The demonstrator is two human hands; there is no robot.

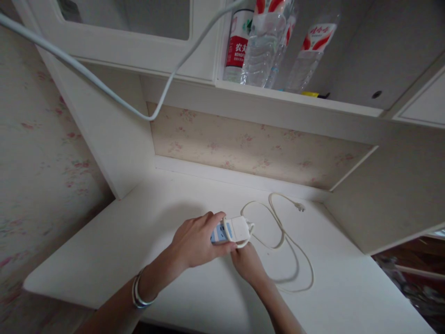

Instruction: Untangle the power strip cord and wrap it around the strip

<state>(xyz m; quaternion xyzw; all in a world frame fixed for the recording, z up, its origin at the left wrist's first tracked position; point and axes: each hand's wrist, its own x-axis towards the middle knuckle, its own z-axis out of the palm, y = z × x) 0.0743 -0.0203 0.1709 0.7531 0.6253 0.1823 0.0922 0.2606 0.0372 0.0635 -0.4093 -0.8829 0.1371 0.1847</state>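
Observation:
My left hand (199, 239) grips a white and blue power strip (239, 228) above the white desk, thumb and fingers on opposite sides of it. Part of the strip's cream power cord (282, 231) is wound around its body and bends around its right end. Just below the strip, my right hand (247, 263) is closed on the cord; its fingertips are mostly hidden. The remaining cord lies in loose loops on the desk to the right, ending in a plug (299, 207) near the back.
A thick white cable (153, 116) hangs across the upper left, in front of the cabinet. Several clear plastic bottles (264, 51) stand on the shelf above the white desk (167, 204). White side panels bound the desk recess.

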